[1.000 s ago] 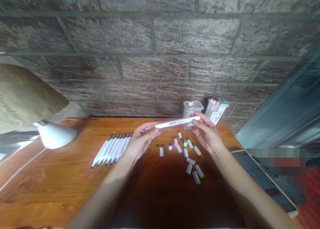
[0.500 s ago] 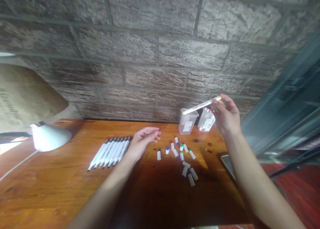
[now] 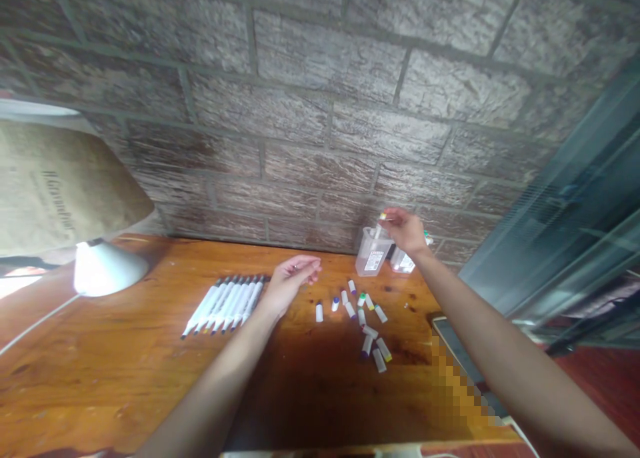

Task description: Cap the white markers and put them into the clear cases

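My right hand (image 3: 406, 231) pinches a white marker (image 3: 380, 223) by its yellow-tipped top end. It holds the marker nearly upright at the mouth of a clear plastic container (image 3: 367, 261); how far the lower end reaches inside is hard to make out. Over the table, my left hand (image 3: 295, 281) hovers with thumb and fingertips together, and whatever may be between them is hidden. To its right lie several loose marker caps (image 3: 350, 309), white with coloured ends. On its other side, several white markers (image 3: 225, 305) with dark ends form a neat slanted row.
A second clear container (image 3: 401, 261) stands beside the first, partly behind my right wrist. A lamp (image 3: 110, 271) with a fabric shade occupies the left side. Near my right forearm lies a phone-like flat object (image 3: 447, 331). A brick wall (image 3: 300, 151) rises behind the wooden table (image 3: 100, 365).
My right hand has moved left and tipped the marker from nearly level to nearly upright at the container's mouth. My left hand has hardly moved; the view has shifted slightly.
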`<move>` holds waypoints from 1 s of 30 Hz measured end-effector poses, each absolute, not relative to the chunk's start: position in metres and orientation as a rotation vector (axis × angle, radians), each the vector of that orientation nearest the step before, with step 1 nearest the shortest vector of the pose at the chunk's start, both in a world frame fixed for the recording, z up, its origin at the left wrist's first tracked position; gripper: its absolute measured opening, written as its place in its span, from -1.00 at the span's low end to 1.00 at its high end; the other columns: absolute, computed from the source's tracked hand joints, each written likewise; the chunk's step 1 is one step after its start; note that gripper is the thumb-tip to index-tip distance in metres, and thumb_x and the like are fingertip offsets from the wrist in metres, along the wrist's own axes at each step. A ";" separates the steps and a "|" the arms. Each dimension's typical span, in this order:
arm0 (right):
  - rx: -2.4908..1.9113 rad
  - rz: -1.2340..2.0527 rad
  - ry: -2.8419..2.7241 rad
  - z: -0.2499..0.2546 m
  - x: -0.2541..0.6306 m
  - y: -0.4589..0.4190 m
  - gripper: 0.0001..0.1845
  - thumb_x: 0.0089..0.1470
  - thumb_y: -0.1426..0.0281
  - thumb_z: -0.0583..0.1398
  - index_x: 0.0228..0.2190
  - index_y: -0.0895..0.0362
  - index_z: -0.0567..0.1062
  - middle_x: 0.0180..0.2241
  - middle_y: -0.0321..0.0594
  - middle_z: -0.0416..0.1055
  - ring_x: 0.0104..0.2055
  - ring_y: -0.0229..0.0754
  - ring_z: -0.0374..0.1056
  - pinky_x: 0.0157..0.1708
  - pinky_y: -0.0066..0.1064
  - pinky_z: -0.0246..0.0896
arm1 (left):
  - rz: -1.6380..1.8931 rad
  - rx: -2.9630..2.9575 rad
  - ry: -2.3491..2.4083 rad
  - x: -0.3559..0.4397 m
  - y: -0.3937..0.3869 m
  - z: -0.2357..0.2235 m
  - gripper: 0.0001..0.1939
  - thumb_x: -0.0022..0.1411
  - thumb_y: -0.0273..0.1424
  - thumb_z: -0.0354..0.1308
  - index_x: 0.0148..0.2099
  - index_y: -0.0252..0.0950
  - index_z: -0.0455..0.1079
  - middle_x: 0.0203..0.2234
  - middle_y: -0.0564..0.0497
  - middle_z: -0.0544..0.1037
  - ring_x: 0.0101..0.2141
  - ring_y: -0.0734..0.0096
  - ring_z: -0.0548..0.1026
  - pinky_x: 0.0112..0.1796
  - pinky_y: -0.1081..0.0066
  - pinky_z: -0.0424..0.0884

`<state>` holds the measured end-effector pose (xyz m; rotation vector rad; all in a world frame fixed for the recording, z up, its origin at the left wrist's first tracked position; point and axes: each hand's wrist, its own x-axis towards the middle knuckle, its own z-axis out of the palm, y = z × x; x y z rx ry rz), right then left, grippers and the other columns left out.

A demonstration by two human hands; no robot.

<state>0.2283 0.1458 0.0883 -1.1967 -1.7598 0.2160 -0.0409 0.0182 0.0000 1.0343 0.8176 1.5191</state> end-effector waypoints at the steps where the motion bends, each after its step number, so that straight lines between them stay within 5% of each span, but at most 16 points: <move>1: -1.228 0.201 -1.783 0.085 0.225 0.142 -0.75 -0.01 0.38 0.29 -0.22 0.14 0.56 -0.36 -0.20 0.59 -0.37 -0.14 0.53 -0.25 -0.28 0.45 | 1.521 1.035 0.822 -0.041 0.018 0.000 -0.70 -0.03 -0.29 0.46 -0.25 -0.31 0.59 -0.43 -0.01 0.64 -0.48 0.54 0.49 -0.41 0.53 0.37; 6: -1.361 0.142 -1.898 0.081 0.212 0.125 -0.84 0.03 0.39 0.29 -0.29 0.11 0.63 -0.31 -0.17 0.64 -0.23 -0.07 0.57 -0.11 -0.28 0.41 | 1.525 1.040 0.829 -0.041 0.018 0.000 -0.69 -0.06 -0.27 0.46 -0.25 -0.31 0.59 -0.42 -0.01 0.64 -0.49 0.54 0.48 -0.41 0.52 0.37; 22: -1.437 0.095 -2.041 0.091 0.216 0.115 -0.83 0.11 0.39 0.21 -0.33 0.07 0.64 -0.30 -0.25 0.64 -0.27 -0.15 0.55 -0.15 -0.39 0.38 | 1.530 1.125 0.910 -0.042 0.023 -0.001 -0.65 -0.04 -0.21 0.43 -0.25 -0.32 0.56 -0.42 -0.01 0.62 -0.50 0.49 0.45 -0.41 0.47 0.34; 27: -1.328 0.061 -1.851 0.079 0.221 0.098 -0.74 0.19 0.35 0.14 -0.22 0.14 0.60 -0.20 -0.14 0.61 -0.21 -0.13 0.51 -0.14 -0.35 0.34 | 1.501 1.550 1.270 -0.045 0.021 -0.005 -0.72 0.13 -0.19 0.28 -0.21 -0.30 0.54 -0.47 0.00 0.59 -0.48 0.40 0.46 -0.37 0.43 0.33; 30: -1.138 0.141 -1.585 0.056 0.218 0.078 -0.69 0.22 0.21 0.12 -0.25 0.13 0.58 -0.31 -0.15 0.57 -0.31 -0.13 0.46 -0.29 -0.35 0.31 | 1.349 1.902 1.629 -0.046 0.016 -0.006 -0.70 0.27 -0.18 0.13 -0.08 -0.24 0.51 -0.45 -0.01 0.59 -0.44 0.33 0.50 -0.32 0.41 0.32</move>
